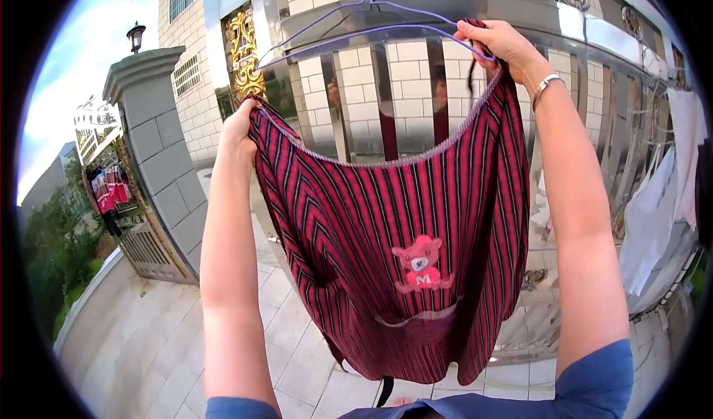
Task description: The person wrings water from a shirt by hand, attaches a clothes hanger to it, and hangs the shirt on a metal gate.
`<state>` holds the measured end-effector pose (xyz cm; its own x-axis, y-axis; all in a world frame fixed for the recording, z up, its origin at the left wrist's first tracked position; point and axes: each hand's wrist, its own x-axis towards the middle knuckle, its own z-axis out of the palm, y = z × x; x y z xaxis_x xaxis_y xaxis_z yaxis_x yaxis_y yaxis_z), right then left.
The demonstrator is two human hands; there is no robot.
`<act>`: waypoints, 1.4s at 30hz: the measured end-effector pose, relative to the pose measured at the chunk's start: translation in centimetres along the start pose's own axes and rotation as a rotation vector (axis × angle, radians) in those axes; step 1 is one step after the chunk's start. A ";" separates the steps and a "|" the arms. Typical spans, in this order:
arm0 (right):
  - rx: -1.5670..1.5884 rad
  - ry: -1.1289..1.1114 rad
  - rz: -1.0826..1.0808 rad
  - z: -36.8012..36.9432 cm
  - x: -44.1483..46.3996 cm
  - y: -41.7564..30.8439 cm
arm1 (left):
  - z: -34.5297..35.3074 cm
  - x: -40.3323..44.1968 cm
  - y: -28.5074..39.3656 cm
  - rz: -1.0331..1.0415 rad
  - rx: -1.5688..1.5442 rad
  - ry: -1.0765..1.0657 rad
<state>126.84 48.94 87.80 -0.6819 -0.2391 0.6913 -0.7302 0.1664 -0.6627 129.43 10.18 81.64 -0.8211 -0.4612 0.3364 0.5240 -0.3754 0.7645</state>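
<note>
A red-and-black striped smock with a pink bear patch hangs spread between my raised hands. My left hand is closed on one upper corner of it, just below the left end of a thin purple clothes hanger. Higher up, my right hand pinches the other upper corner against the hanger's right end. The hanger is up against the metal gate, its hook by a horizontal rail. Between my hands the grey-edged neckline sags in a curve. A dark strap dangles below the hem.
Behind the smock stands a shiny metal gate with gold ornament. White cloths hang at the right. A grey pillar rises at the left, with more clothes hanging beyond it. Pale tiles cover the ground.
</note>
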 end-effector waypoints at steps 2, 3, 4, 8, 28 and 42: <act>0.128 0.023 0.006 -0.2 0.2 -0.7 | -0.4 1.5 -0.3 -0.009 -0.036 -0.036; 0.200 0.046 0.016 -0.6 0.3 -0.9 | -0.5 2.3 -0.3 0.000 -0.033 -0.047; 0.308 0.078 0.020 -0.8 0.4 -1.3 | -0.3 2.2 0.1 0.011 -0.024 -0.037; 0.370 0.108 0.035 -1.2 0.6 -1.2 | 1.2 1.9 0.7 0.005 -0.051 -0.127; -0.156 -0.190 0.002 -5.0 -7.8 7.0 | -3.3 -0.9 -0.6 0.108 0.549 -0.175; -0.619 0.196 -0.720 3.4 -15.0 5.8 | -0.5 -15.8 -4.0 -0.068 0.249 -0.271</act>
<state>133.02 50.22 72.62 -0.0167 -0.3259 0.9452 -0.8311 0.5302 0.1681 140.42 18.53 72.98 -0.8996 -0.1998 0.3883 0.4226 -0.1749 0.8893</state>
